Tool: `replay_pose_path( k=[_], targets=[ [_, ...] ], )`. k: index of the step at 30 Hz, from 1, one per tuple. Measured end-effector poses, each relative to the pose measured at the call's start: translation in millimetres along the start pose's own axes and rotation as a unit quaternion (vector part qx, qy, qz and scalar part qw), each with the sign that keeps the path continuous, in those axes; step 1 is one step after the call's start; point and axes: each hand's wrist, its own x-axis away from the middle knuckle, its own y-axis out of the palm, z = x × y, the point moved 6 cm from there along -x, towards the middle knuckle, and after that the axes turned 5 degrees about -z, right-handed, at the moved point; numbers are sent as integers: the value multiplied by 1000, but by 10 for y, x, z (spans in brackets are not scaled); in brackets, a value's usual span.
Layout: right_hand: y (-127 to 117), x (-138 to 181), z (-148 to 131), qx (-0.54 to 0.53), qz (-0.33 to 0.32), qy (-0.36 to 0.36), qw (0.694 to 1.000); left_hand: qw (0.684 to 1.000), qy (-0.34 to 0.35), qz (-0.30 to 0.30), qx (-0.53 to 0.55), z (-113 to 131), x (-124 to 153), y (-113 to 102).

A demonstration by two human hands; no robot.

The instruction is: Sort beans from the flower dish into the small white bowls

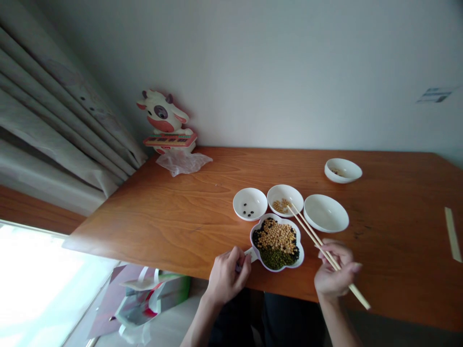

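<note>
My left hand [229, 272] is closed round the handle of a white flower-shaped dish [302, 258] at the table's front edge. Yellow soybeans [277, 236], black beans and green mung beans [277, 259] fill that dish. A pair of wooden chopsticks [314, 236] rests in the closed fingers of my right hand [334, 270]. Their tips reach into the middle white bowl [294, 193], over a small heap of soybeans [281, 206]. Several black beans lie in the left white bowl [249, 195]. The right white bowl [326, 212] shows nothing inside.
Farther back on the wooden table [217, 231] stands another white bowl [343, 171] with a few bits in it. A cow toy with a keyboard [168, 123] and a crumpled plastic bag [183, 163] are at the back left. A pale strip [453, 234] lies far right. Bags [144, 299] stand below, left.
</note>
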Motion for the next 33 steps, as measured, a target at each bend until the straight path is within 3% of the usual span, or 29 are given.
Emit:
replay_pose_path(
  k=[4,12,22,33],
  targets=[
    [6,54,-29,-6,-35,2,999,1000,-1,0,0,1,2,-1],
    [119,162,33,-19,-212,18,977,1000,5,5,2,29,-6,-17],
    [230,168,18,6,-285,22,958,1000,5,10,-1,37,-8,-28],
    [263,133,-16,30,-292,14,956,1000,1,1,-4,-22,11,9]
  ],
)
